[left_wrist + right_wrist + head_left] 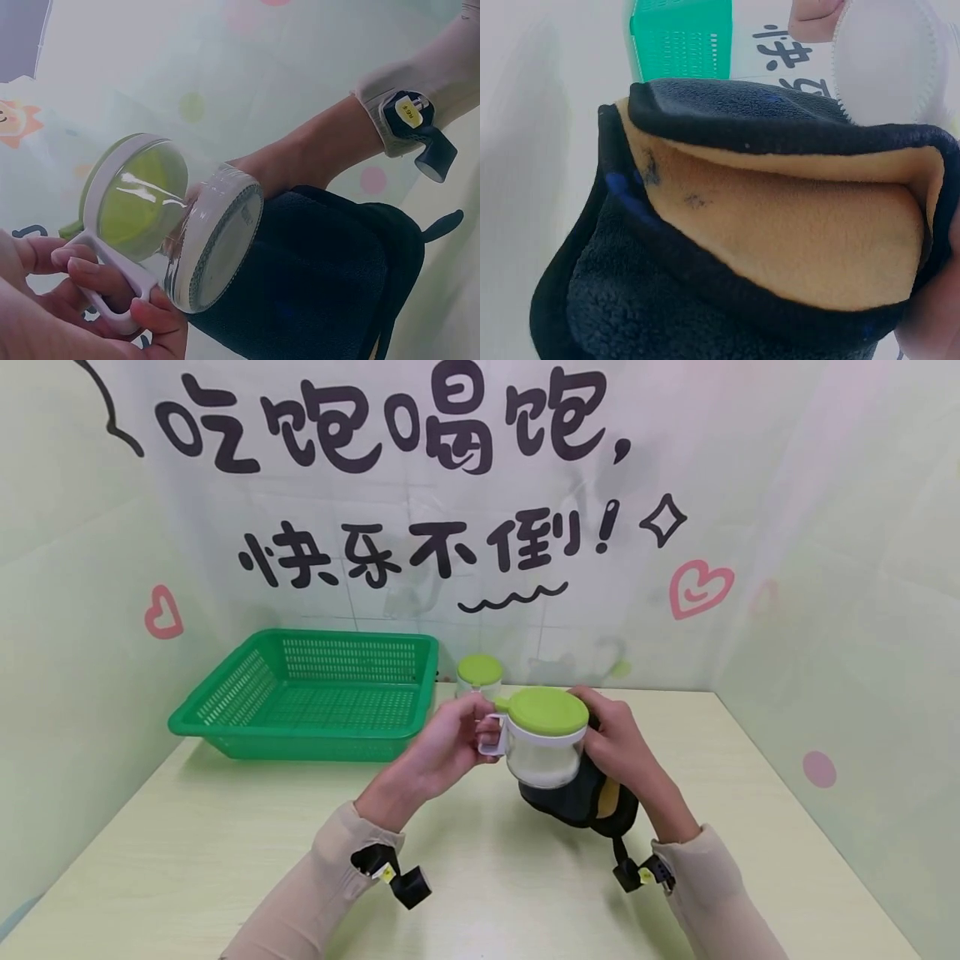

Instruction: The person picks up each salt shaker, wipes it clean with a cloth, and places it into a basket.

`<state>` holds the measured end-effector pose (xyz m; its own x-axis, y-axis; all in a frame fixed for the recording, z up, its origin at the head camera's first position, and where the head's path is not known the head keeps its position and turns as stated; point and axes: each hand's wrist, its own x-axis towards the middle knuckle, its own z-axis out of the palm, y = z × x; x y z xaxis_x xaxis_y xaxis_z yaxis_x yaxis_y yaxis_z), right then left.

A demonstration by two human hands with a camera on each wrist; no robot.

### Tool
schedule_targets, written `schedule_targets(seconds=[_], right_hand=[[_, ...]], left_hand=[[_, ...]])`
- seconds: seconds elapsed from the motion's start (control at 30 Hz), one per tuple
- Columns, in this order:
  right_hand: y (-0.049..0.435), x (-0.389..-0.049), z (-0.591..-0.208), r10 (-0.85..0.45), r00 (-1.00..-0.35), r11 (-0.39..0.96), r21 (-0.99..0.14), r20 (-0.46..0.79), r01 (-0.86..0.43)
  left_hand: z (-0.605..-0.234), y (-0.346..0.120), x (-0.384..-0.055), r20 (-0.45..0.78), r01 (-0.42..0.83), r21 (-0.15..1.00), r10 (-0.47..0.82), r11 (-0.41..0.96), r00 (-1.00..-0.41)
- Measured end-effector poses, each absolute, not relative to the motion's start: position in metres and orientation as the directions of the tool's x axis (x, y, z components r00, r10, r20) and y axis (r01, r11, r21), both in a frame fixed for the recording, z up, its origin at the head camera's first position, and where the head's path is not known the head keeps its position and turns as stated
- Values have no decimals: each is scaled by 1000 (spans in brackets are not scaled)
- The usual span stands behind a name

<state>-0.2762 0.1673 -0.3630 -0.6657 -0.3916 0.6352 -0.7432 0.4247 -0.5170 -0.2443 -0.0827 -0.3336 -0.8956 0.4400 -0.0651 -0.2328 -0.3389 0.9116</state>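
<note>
Left hand [442, 743] has fingers curled round the white handle [491, 747] of a clear jar [542, 766] with a green lid [550, 711], jar held up mid-table, lid on top. Right hand [617, 735] grips a folded dark cloth [562, 802], tan on its inner face, held at the jar's right side; exact fingertip placement on the cloth can't be told. Second green-lidded jar [480, 670] stands at the far side, just right of a green basket [307, 748] at far left on the pale table [277, 827].
</note>
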Motion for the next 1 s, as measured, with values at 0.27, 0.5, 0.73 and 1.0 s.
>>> schedule_targets(seconds=[0.27,0.5,0.73,1.0], right_hand=[[170,-275,-356,-362,-636,388,-511,681,-767],[173,-276,-354,-355,-631,311,-549,690,-776],[172,-277,-358,-393,-644,264,-590,657,-763],[172,-280,-365,-505,-663,264,-632,553,-729]], left_hand=[[-336,-80,-244,-62,-236,914,463,-329,-884],[-340,-78,-245,-50,-221,928,489,-300,-871],[-339,-78,-244,-48,-220,930,497,-293,-866],[-337,-79,-244,-55,-242,922,514,-303,-856]])
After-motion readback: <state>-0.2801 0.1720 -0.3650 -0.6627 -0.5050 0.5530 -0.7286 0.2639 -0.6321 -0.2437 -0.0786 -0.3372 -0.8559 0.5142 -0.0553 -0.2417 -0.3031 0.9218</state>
